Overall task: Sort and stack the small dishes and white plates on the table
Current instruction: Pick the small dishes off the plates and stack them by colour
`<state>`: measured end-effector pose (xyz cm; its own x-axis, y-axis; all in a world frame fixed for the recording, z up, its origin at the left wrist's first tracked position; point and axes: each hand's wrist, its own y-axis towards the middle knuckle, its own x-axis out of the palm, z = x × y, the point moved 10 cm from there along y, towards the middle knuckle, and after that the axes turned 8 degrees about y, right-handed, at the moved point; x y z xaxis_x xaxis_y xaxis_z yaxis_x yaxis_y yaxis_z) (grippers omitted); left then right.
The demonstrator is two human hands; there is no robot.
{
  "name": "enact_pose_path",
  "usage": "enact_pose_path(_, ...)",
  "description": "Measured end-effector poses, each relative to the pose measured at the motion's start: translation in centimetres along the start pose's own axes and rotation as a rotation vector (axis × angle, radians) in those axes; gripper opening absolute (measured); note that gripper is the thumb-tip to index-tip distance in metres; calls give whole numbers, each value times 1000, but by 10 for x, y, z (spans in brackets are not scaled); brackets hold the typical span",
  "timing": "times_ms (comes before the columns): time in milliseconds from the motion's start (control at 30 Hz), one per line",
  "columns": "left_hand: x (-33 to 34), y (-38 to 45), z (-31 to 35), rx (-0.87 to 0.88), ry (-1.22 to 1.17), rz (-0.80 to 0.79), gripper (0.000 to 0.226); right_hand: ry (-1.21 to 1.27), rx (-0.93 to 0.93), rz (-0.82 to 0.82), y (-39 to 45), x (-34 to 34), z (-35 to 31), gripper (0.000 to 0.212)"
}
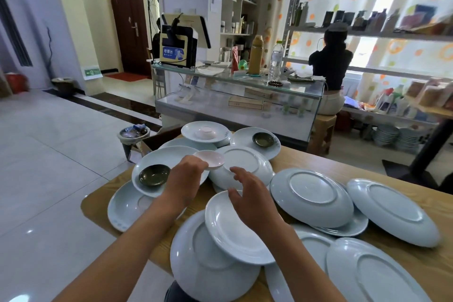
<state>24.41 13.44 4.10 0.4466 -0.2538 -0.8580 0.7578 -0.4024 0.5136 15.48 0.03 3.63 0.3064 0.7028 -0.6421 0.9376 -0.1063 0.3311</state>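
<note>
Several white plates, some upside down, lie scattered and overlapping on the wooden table (318, 162). My left hand (183, 179) holds a small pink dish (211, 159) by its near rim, above the plates in the middle. My right hand (247, 193) hovers with spread, relaxed fingers over an upright white plate (232, 230) near the front. A dark green small dish (154, 174) sits in a white plate (157, 162) at the left. Another dark dish (263, 139) rests on a far plate. A second pink dish (206, 133), upside down, lies on the farthest plate (191, 130).
Large overturned plates (311, 197) (394, 211) cover the table's right side. Behind the table stands a glass counter (245, 103) with bottles and a register. A person sits at shelves on the right. The tiled floor opens to the left, with a small bin (133, 133) near the table.
</note>
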Motion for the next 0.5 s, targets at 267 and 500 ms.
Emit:
enact_pose_path(267,-70,-1,114,222,-227,131,28,169,31,358,-31,-83,25,48)
enact_pose_path(500,-94,-11,233,400,-326,171,27,202,58,586,-102,-188,72,30)
